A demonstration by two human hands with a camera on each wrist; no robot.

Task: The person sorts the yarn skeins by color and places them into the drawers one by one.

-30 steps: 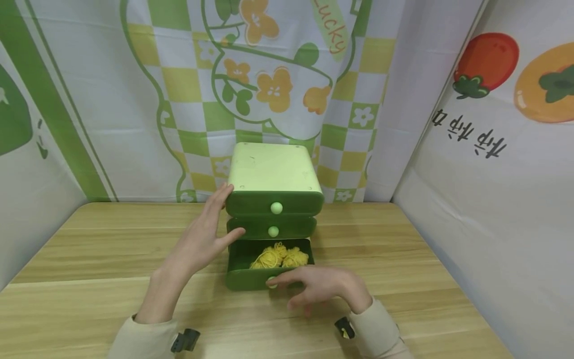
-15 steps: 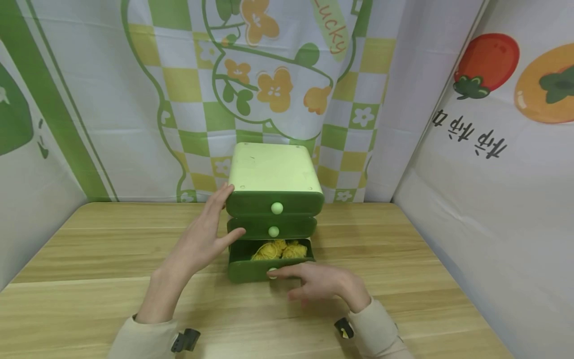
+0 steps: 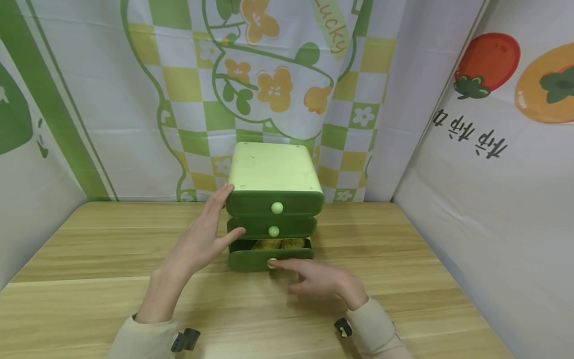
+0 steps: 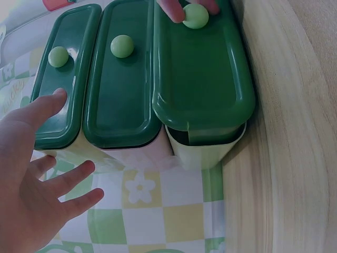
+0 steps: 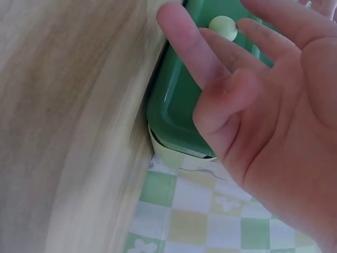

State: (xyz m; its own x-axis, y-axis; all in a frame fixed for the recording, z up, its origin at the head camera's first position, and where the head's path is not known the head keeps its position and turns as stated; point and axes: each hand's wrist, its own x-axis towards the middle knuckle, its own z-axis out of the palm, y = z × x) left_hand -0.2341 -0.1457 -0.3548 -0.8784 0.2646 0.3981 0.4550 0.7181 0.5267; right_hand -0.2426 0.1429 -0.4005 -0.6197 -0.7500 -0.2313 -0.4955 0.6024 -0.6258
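Observation:
A small cabinet has a pale green body and three dark green drawers with round knobs. Its bottom drawer stands slightly pulled out, and yellow balls of yarn show through the narrow gap above its front. My right hand has fingertips against the bottom drawer's pale knob, with the index finger stretched out. Spread along the cabinet's left side is my left hand, its fingertips by the top corner and its thumb in front of the middle drawer. Both upper drawers sit in place.
The cabinet stands on a wood-grain table near its back edge. Behind hangs a checked, flowered cloth; a white cloth with printed fruit hangs at the right. Dark straps sit near both sleeves.
The bottom drawer has slid inward with my right hand following at its knob, so less of the yarn shows. My left hand has stayed in place.

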